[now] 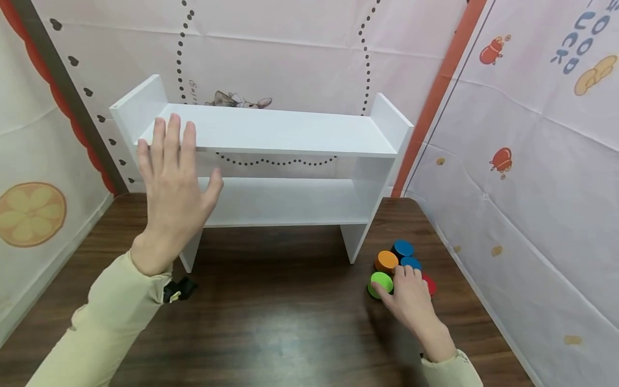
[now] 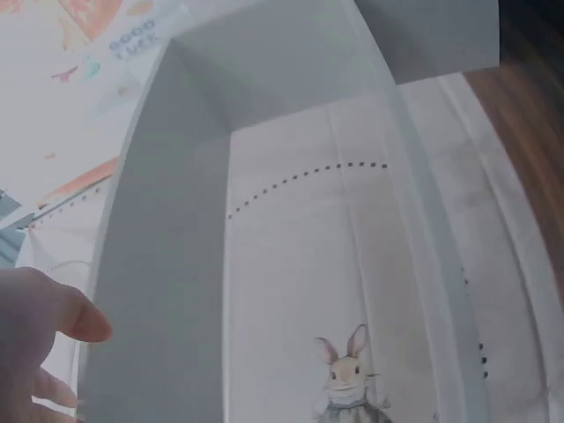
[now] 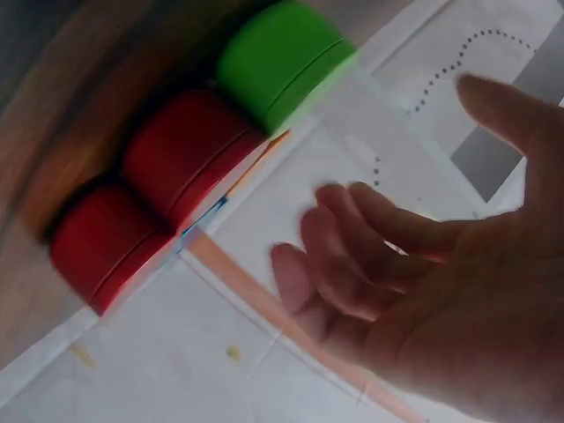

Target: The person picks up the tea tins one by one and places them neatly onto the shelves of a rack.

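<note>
Two bare hands reach over a dark wooden table (image 1: 275, 328). At left, the left hand (image 1: 171, 188), its fingers and thumb spread wide and holding nothing, is raised before the left end of a white two-tier shelf (image 1: 285, 131); whether it touches the shelf cannot be told. At right, the right hand (image 1: 413, 301) hovers over the near side of a cluster of round blocks, fingers loosely bent, thumb apart, grasping nothing; the right wrist view shows it apart from them. The blocks sit on the table to the right of the shelf: a green block (image 1: 380, 285) nearest, an orange block (image 1: 387, 262) just beyond, two blue blocks (image 1: 402, 248) at the far side and two red blocks (image 3: 194, 159) at right, partly hidden in the head view. A printed rabbit (image 2: 346, 374) decorates the far wall covering.
</note>
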Demonstrator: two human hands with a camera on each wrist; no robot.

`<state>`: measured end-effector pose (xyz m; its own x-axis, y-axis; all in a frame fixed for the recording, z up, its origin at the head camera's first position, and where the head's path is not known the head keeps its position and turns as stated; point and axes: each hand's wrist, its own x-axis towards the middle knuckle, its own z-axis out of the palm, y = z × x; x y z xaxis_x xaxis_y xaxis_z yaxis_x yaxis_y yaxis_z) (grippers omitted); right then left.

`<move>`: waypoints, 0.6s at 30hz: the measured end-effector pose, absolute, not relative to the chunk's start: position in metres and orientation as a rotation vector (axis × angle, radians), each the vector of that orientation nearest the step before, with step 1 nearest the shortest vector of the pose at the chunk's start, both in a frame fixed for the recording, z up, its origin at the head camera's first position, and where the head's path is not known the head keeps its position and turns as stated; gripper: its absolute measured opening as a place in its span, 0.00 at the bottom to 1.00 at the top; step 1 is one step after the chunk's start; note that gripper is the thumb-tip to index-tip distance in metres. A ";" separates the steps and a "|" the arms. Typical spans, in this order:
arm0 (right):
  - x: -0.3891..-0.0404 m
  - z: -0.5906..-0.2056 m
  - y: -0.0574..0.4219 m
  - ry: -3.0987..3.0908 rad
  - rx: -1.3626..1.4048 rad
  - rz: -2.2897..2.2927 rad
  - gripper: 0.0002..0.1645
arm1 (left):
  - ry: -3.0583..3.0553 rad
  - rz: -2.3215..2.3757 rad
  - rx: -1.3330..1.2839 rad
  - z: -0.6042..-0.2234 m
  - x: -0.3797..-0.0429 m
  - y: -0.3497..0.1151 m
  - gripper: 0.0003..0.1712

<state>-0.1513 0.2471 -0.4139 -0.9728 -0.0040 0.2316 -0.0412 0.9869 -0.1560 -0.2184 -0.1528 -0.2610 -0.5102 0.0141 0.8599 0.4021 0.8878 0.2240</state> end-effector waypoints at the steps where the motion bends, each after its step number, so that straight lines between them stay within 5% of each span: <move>1: -0.149 -0.414 0.249 -2.932 0.003 0.211 0.34 | -2.074 -0.484 -0.288 -0.261 -0.219 -0.154 0.40; 18: -0.168 -0.430 0.249 -3.118 -0.134 0.328 0.36 | -2.089 -0.408 -0.272 -0.267 -0.223 -0.158 0.36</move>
<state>-0.1684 0.2491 -0.4297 -0.9964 0.0851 -0.0055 0.0844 0.9745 -0.2079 -0.2228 -0.1581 -0.2668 -0.5194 0.0307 0.8540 0.3497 0.9195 0.1797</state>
